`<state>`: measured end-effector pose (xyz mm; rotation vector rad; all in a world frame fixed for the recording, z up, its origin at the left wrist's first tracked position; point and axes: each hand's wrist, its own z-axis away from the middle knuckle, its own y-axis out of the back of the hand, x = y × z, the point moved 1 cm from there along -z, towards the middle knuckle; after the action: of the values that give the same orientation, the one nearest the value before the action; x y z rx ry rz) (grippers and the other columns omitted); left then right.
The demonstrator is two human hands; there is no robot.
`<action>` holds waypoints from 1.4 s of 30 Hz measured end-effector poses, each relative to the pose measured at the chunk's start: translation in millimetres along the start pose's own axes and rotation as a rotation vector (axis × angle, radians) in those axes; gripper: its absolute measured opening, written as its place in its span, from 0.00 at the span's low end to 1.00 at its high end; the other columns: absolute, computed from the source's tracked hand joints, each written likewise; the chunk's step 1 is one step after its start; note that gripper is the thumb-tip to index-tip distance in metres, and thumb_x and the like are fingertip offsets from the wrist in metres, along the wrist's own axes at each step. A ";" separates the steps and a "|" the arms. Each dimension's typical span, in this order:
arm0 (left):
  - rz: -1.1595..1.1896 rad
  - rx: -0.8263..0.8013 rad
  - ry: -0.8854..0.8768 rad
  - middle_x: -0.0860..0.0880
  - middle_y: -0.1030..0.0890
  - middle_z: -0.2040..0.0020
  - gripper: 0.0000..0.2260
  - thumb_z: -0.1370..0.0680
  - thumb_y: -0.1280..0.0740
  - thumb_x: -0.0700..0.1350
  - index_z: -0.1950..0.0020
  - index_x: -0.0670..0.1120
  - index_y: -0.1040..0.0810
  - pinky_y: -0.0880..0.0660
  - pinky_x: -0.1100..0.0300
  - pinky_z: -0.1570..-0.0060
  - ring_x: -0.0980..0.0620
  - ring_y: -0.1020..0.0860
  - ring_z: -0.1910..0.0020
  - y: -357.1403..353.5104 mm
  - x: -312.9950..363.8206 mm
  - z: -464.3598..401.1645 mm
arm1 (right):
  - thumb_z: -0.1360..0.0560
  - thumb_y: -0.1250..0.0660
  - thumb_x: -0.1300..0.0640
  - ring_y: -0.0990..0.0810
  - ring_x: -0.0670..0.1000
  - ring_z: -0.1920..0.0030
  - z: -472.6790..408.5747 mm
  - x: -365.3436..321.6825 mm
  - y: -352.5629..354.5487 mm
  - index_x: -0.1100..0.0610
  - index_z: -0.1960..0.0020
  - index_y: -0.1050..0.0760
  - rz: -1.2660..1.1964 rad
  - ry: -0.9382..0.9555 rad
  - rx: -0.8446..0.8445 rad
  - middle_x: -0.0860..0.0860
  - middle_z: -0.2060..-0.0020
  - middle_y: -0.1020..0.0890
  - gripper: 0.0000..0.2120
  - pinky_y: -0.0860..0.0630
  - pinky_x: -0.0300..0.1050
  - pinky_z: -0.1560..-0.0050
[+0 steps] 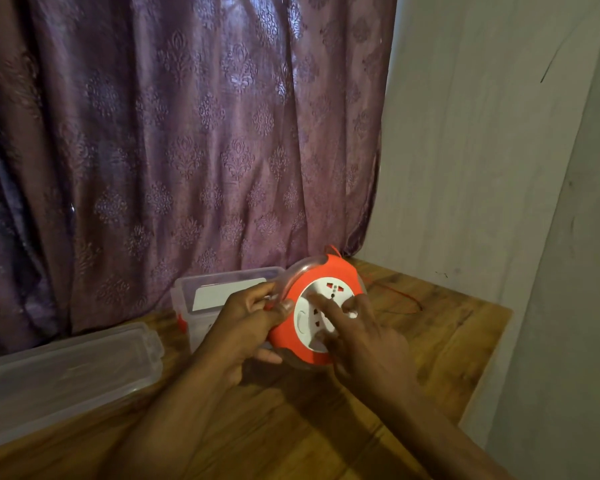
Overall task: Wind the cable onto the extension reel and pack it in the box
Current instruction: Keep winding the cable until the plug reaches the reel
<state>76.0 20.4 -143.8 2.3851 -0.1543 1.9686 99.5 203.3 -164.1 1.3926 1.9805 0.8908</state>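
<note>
wooden table (326, 427) in a corner, purple patterned curtain (187, 133) behind.
the round orange-and-white extension reel (312, 306) is held tilted above the table; left hand (246, 327) grips its left rim, right hand (361, 334) rests straight fingers on the white socket face. thin orange cable (400, 297) trails right; clear plastic box (201, 299) sits behind, its lid (66, 372) near left.

Left hand (248, 320): forearm enters from the bottom edge and rises toward centre; fingers curled, thumb on top, gripping the rim of the extension reel (314, 306) from its left side, lower fingers wrapped beneath. Right hand (364, 336): forearm enters from the bottom right corner; back of hand up, fingers spread and extended, tips resting on the reel's white face.
</note>
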 end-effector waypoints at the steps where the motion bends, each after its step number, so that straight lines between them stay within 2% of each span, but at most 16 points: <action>1: 0.009 0.001 -0.005 0.51 0.15 0.45 0.14 0.23 0.29 0.45 0.39 0.56 0.21 0.19 0.52 0.71 0.48 0.16 0.50 -0.6 1.4 0.6 | 0.26 0.42 0.41 0.20 0.55 0.63 0.5 -2.1 -0.4 0.31 0.30 0.51 -0.027 -0.007 0.028 0.49 0.42 0.30 0.29 0.23 0.49 0.70; 4: 0.058 -0.003 0.010 0.51 0.16 0.46 0.10 0.24 0.28 0.45 0.44 0.56 0.20 0.19 0.51 0.72 0.46 0.16 0.49 -6.7 4.9 3.7 | 0.22 0.44 0.44 0.19 0.55 0.60 -4.1 -3.3 4.0 0.38 0.29 0.40 -0.157 -0.087 0.192 0.50 0.47 0.22 0.22 0.22 0.51 0.65; 6: 0.080 0.006 0.016 0.51 0.16 0.45 0.13 0.24 0.28 0.44 0.40 0.53 0.21 0.19 0.51 0.73 0.45 0.17 0.48 -11.5 6.5 6.1 | 0.22 0.43 0.48 0.19 0.56 0.60 -10.7 -1.2 9.8 0.40 0.33 0.32 -0.177 -0.146 0.281 0.51 0.54 0.18 0.17 0.24 0.50 0.64; 8: 0.090 0.016 0.005 0.52 0.16 0.46 0.13 0.24 0.28 0.44 0.41 0.54 0.21 0.18 0.50 0.73 0.46 0.17 0.49 -13.7 7.0 7.1 | 0.22 0.41 0.48 0.20 0.56 0.63 -13.8 -3.1 14.3 0.40 0.36 0.30 -0.187 -0.167 0.298 0.50 0.63 0.19 0.15 0.26 0.49 0.67; 10: 0.099 0.013 -0.025 0.57 0.16 0.51 0.09 0.24 0.28 0.44 0.49 0.57 0.21 0.18 0.50 0.73 0.51 0.16 0.53 -14.7 6.4 6.8 | 0.22 0.40 0.49 0.21 0.55 0.65 -13.4 -4.6 15.6 0.40 0.38 0.30 -0.228 -0.196 0.295 0.49 0.67 0.20 0.14 0.26 0.50 0.68; 11: 0.106 0.008 -0.041 0.59 0.16 0.52 0.09 0.24 0.28 0.43 0.52 0.58 0.21 0.19 0.51 0.74 0.53 0.16 0.55 -15.7 6.3 6.8 | 0.23 0.40 0.49 0.21 0.55 0.65 -12.6 -3.9 14.9 0.40 0.39 0.30 -0.262 -0.227 0.296 0.49 0.67 0.20 0.13 0.25 0.51 0.67; 14: 0.109 0.003 -0.068 0.62 0.15 0.57 0.10 0.24 0.28 0.43 0.51 0.59 0.22 0.20 0.54 0.74 0.57 0.15 0.60 -19.0 4.7 7.2 | 0.23 0.40 0.50 0.21 0.54 0.64 -12.3 2.0 11.7 0.41 0.42 0.28 -0.424 -0.359 0.282 0.49 0.68 0.21 0.11 0.24 0.52 0.63; 17: 0.103 0.001 -0.077 0.63 0.16 0.61 0.11 0.25 0.27 0.44 0.55 0.61 0.22 0.20 0.54 0.74 0.58 0.16 0.63 -18.7 6.6 8.2 | 0.24 0.38 0.52 0.21 0.51 0.65 -10.7 5.3 14.0 0.43 0.41 0.28 -0.510 -0.357 0.221 0.48 0.69 0.20 0.12 0.24 0.50 0.61; 19: 0.107 0.005 -0.068 0.60 0.17 0.56 0.10 0.26 0.27 0.45 0.55 0.61 0.22 0.19 0.53 0.73 0.55 0.16 0.58 -16.9 8.8 8.4 | 0.24 0.38 0.51 0.20 0.51 0.64 -7.1 4.6 17.9 0.44 0.36 0.31 -0.402 -0.242 0.172 0.49 0.65 0.18 0.17 0.24 0.50 0.62; 21: 0.116 0.012 -0.053 0.56 0.17 0.51 0.09 0.25 0.27 0.45 0.52 0.60 0.22 0.19 0.52 0.72 0.49 0.17 0.53 -15.0 12.0 8.6 | 0.24 0.38 0.53 0.20 0.53 0.64 -3.5 1.6 24.8 0.43 0.31 0.39 -0.156 -0.077 0.133 0.48 0.54 0.17 0.23 0.23 0.50 0.67; 24: 0.085 0.020 -0.041 0.52 0.16 0.48 0.08 0.24 0.29 0.45 0.49 0.59 0.21 0.18 0.52 0.71 0.46 0.16 0.52 -10.4 15.9 8.6 | 0.30 0.32 0.63 0.20 0.55 0.66 1.3 -3.6 34.3 0.39 0.30 0.41 0.075 0.078 0.036 0.52 0.37 0.26 0.36 0.30 0.43 0.79; 27: 0.070 0.016 -0.041 0.52 0.15 0.49 0.09 0.23 0.29 0.45 0.45 0.56 0.19 0.18 0.52 0.71 0.47 0.15 0.53 -8.6 17.3 9.2 | 0.33 0.31 0.66 0.19 0.58 0.58 2.0 -2.4 35.1 0.37 0.28 0.41 0.150 0.138 -0.029 0.57 0.29 0.33 0.42 0.36 0.39 0.76; 29: 0.068 0.004 -0.035 0.53 0.15 0.50 0.07 0.23 0.29 0.45 0.49 0.57 0.19 0.18 0.52 0.72 0.47 0.15 0.53 -8.8 17.1 10.1 | 0.34 0.30 0.65 0.18 0.59 0.57 0.2 -1.3 35.6 0.37 0.28 0.40 0.192 0.149 -0.041 0.58 0.29 0.33 0.41 0.37 0.39 0.75; 34: 0.064 -0.004 -0.036 0.54 0.16 0.50 0.08 0.23 0.29 0.45 0.54 0.61 0.21 0.18 0.52 0.71 0.48 0.16 0.53 -9.9 14.8 9.6 | 0.33 0.28 0.59 0.17 0.58 0.61 -3.3 -1.2 36.4 0.35 0.31 0.38 0.179 0.118 -0.078 0.57 0.32 0.29 0.38 0.28 0.43 0.76; 38: 0.066 0.010 -0.032 0.54 0.16 0.50 0.08 0.24 0.29 0.46 0.52 0.60 0.21 0.19 0.52 0.71 0.49 0.16 0.53 -11.6 11.0 8.0 | 0.28 0.32 0.57 0.17 0.59 0.58 -3.3 2.9 27.4 0.32 0.30 0.44 0.160 0.069 -0.116 0.56 0.30 0.33 0.36 0.25 0.46 0.70; 42: 0.067 0.023 -0.025 0.51 0.16 0.48 0.10 0.24 0.29 0.45 0.47 0.60 0.21 0.18 0.52 0.71 0.48 0.16 0.52 -12.4 7.8 7.4 | 0.24 0.37 0.52 0.18 0.56 0.54 -4.5 6.2 20.4 0.29 0.31 0.49 0.130 0.024 -0.080 0.52 0.29 0.35 0.32 0.29 0.42 0.68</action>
<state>86.0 31.6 -137.2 2.4505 -0.2159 1.9800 106.1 213.2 -145.9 1.4846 1.8670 1.0383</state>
